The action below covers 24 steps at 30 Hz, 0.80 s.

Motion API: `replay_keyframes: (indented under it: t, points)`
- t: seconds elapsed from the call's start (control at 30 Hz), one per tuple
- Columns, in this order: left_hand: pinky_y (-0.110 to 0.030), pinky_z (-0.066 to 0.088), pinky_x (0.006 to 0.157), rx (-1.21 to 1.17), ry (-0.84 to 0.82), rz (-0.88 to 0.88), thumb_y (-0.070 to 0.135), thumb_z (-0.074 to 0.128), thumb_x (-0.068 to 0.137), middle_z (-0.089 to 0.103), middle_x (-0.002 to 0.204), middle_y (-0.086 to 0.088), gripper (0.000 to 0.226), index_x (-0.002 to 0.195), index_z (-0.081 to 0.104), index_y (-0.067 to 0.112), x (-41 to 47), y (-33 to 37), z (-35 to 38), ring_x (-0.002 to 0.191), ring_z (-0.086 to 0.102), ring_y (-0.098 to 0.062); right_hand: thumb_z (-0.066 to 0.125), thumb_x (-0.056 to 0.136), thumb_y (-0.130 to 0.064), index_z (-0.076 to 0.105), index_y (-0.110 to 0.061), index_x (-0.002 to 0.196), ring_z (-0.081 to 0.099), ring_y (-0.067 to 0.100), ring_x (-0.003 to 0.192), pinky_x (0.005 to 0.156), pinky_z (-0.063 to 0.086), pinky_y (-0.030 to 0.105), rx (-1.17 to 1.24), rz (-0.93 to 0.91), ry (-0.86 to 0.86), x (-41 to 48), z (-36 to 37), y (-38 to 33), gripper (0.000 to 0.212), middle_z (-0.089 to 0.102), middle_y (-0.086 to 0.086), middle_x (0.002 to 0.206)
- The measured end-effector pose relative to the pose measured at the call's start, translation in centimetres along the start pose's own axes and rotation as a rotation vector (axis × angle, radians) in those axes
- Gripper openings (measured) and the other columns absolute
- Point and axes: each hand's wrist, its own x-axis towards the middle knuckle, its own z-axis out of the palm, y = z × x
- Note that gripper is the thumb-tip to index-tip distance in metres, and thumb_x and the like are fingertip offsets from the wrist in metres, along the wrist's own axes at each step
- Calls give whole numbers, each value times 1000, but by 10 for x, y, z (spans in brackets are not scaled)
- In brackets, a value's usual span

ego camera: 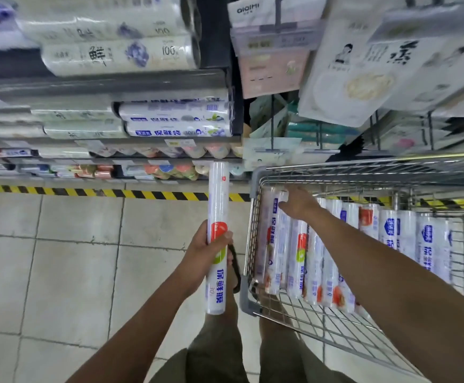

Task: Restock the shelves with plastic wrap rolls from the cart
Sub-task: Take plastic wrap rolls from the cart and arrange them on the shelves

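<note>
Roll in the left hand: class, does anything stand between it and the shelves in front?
Nothing visible does. The roll in the left hand faces the shelves across open floor; the cart stands off to its right.

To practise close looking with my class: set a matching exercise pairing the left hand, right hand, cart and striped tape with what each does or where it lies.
Things: 1 left hand; 2 right hand; 3 cart; 4 striped tape.
States: A lies on the floor; B holds a row of rolls; C grips a single roll; D reaches into the cart.
Pairs: 1-C; 2-D; 3-B; 4-A.
</note>
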Motion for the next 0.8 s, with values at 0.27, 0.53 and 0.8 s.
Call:
replay_keyframes:
  t: [0.27,0.53,0.8]
  points:
    - [-49,61,81,-71,34,-15,31,60,103,70,95,-11,22,121,56,19,-1,-13,-9,80,69,-31,66,89,-51,45,-21,142,58,34,118,91,53,43,-22,38,150,2,14,4,65,42,12,146]
    - [-46,58,79,-177,-3,-30,25,56,105,66,96,-14,27,130,55,16,-12,9,6,76,67,-28,86,78,-27,43,-17,136,61,22,98,71,51,28,659,10,352,-63,10,1,73,58,2,122]
    - [-41,58,73,-223,-43,40,18,60,103,67,100,-12,28,130,56,12,-46,43,16,75,68,-24,85,80,-17,62,-21,127,71,18,105,86,61,35,860,-299,257,-148,-101,-46,52,71,1,118]
